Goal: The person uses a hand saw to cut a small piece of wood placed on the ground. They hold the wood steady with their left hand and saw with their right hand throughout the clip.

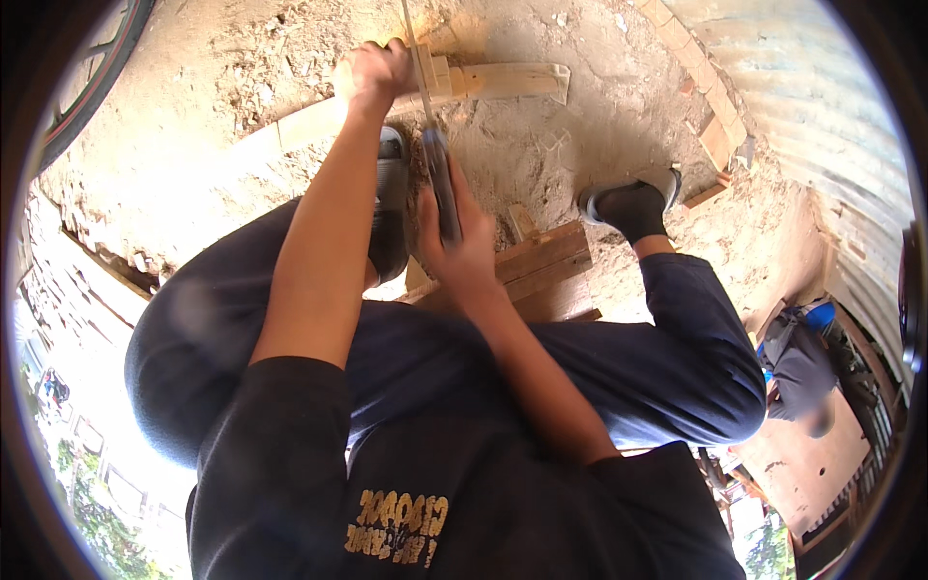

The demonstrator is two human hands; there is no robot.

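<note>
One saw (441, 174) sits mid-scene, its handle clamped in the right hand (464, 240), its blade cut off at the far edge. The left hand (370, 77) lies just left of the blade (fingertips obscured; I cannot tell its grip). One pale board (512, 82) reaches right; two shoes (391, 179) and one cut-off wheel (114, 66) show.
</note>
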